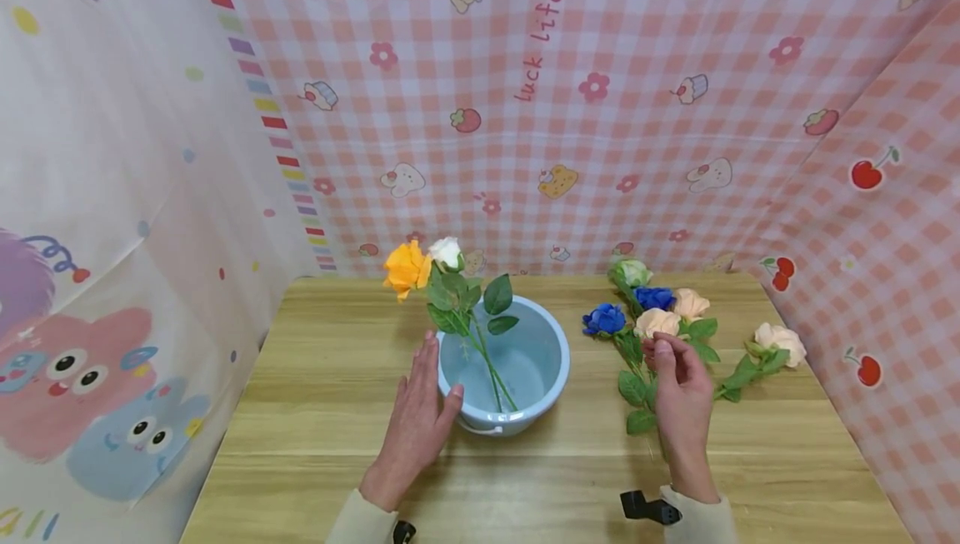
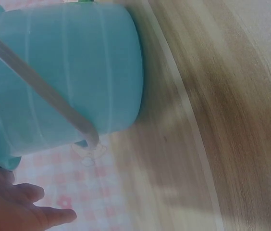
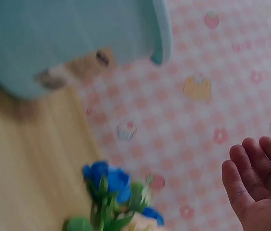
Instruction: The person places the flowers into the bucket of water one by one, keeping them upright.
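Observation:
A light blue bucket [image 1: 555, 365] stands on the wooden table. In it lean a yellow-orange artificial rose [image 1: 407, 267] and a white rose [image 1: 446, 253], their stems reaching the bottom. My left hand [image 1: 417, 411] rests on the bucket's left rim, its fingers extended along the outside. My right hand [image 1: 686, 411] is over the loose flowers, fingers slightly bent; the right wrist view shows nothing in its visible fingers. Just beyond the fingertips, in the head view, lies a peach rose [image 1: 657, 323]. Blue roses [image 1: 604, 320] lie to its left and behind it.
A pale green rose [image 1: 632, 272] and another peach rose [image 1: 691, 304] lie at the back of the pile. Farther right is a cream rose [image 1: 780, 342]. Printed cloth [image 1: 540, 152] hangs behind the table [image 1: 315, 411] and at both sides.

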A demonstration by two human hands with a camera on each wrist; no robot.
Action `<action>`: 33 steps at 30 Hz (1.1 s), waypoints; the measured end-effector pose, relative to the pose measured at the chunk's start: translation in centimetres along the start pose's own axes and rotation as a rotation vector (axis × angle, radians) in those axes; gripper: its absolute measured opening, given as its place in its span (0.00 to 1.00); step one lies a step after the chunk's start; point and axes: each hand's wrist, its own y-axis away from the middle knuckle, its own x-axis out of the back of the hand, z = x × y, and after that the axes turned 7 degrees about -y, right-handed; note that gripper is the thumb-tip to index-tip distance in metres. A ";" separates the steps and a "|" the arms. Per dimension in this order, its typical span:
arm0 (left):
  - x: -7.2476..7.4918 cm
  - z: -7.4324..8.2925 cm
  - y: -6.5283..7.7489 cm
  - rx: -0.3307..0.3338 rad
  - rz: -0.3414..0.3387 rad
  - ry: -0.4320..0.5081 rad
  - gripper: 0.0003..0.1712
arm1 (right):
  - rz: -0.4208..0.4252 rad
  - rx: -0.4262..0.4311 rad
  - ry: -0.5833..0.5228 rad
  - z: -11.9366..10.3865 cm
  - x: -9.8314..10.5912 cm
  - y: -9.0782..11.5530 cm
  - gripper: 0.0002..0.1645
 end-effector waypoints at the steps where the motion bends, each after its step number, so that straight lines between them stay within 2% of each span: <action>1: 0.0 0.0 0.0 -0.001 0.001 0.001 0.44 | 0.016 -0.002 0.000 0.3 0.5 -0.1 0.20; 13: 0.0 0.1 -0.1 0.014 -0.016 0.003 0.44 | 0.212 -0.153 -0.061 3.0 6.4 -0.9 0.19; 20: 0.0 0.1 -0.1 0.007 -0.013 0.012 0.44 | 0.293 -0.188 -0.100 4.5 8.9 -0.9 0.10; 23: 0.0 0.1 0.0 0.007 -0.013 0.018 0.44 | 0.324 -0.229 -0.094 4.8 9.7 -0.8 0.08; 26: 0.0 0.1 0.0 0.009 -0.015 0.021 0.44 | 0.347 -0.296 -0.093 4.8 10.3 -0.5 0.07; 33: 0.0 0.0 0.0 0.008 -0.019 0.017 0.44 | 0.376 -0.514 -0.162 4.9 11.6 -0.3 0.06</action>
